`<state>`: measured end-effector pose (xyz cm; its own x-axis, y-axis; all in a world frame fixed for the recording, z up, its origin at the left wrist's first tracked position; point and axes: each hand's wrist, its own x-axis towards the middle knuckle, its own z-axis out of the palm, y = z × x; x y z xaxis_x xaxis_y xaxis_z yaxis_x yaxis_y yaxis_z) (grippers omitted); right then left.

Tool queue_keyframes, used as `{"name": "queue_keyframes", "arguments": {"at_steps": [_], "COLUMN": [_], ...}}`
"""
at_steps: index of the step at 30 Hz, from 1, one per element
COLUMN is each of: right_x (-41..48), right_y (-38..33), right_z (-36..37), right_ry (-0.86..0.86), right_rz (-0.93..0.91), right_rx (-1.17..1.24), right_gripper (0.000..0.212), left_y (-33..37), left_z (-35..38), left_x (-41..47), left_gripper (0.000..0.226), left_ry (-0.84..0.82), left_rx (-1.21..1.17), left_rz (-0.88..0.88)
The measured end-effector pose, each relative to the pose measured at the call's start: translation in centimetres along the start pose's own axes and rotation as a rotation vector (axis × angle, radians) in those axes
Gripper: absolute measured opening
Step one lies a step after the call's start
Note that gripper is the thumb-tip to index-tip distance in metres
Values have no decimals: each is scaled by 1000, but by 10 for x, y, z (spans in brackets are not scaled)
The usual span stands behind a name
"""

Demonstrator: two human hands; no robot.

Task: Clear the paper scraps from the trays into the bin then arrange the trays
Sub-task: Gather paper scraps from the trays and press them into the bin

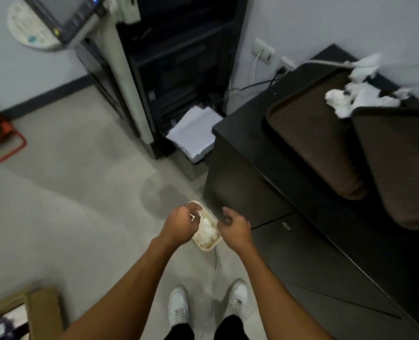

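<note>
**Both hands over the bin at the cabinet's corner**

We stand in front of the black cabinet point(240, 180), looking down at its left corner. The cream bin point(204, 247) sits on the floor right against that corner, with crumpled paper point(207, 229) already inside it. Our left hand point(182, 223) hangs over the bin on the side away from the cabinet, fingers curled, pinching a small white scrap point(193, 217). Our right hand point(233, 225) hovers just in front of the cabinet's face, fingers loosely curled with nothing in them.

On top of the cabinet lie two trays: a brown tray point(311, 138) nearer the left end, and a darker tray point(399, 168) whose edge overlaps the brown one's right side. The remaining paper scraps point(358, 96) are heaped at the trays' far ends, towards the wall behind the cabinet.

Beyond the cabinet's left end stands a copier point(179, 69), with loose white sheets point(193, 131) at its foot. Our white shoes point(179, 305) are on the floor in front of the cabinet.
</note>
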<state>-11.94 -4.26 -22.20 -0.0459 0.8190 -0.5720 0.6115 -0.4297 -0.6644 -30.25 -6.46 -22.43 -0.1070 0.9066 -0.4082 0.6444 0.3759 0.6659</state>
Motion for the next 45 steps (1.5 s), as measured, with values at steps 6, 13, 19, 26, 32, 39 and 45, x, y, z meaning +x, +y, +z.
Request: {"name": "queue_keyframes", "arguments": {"at_steps": [6,13,19,26,32,39,45], "right_x": [-68,-139,-184,-213,-217,-183,-138], "right_y": [-62,-104,-106,-88,-52,4,53], "right_z": [-65,-160,-244,-322,-384,-453,-502], "right_ry": [176,385,580,764,854,850,813], "right_rz": [-113,-253,-320,-323,-318,-250,-183], "right_rx": [91,213,247,281,292,287,263], "right_gripper": [53,50,49,45,44,42,47], "left_y": [79,193,297,393,456,511,546], "left_z": [-55,-88,-82,-55,-14,61,118], "left_x": [-37,-64,-80,-94,-83,-56,-29], "left_gripper": [23,24,29,30,29,30,30], "left_ry": [28,42,-3,-46,-89,-155,-202], "left_rx": [-53,-110,-144,-178,-190,-150,-127], "left_rz": [101,358,536,654,711,704,636]}}
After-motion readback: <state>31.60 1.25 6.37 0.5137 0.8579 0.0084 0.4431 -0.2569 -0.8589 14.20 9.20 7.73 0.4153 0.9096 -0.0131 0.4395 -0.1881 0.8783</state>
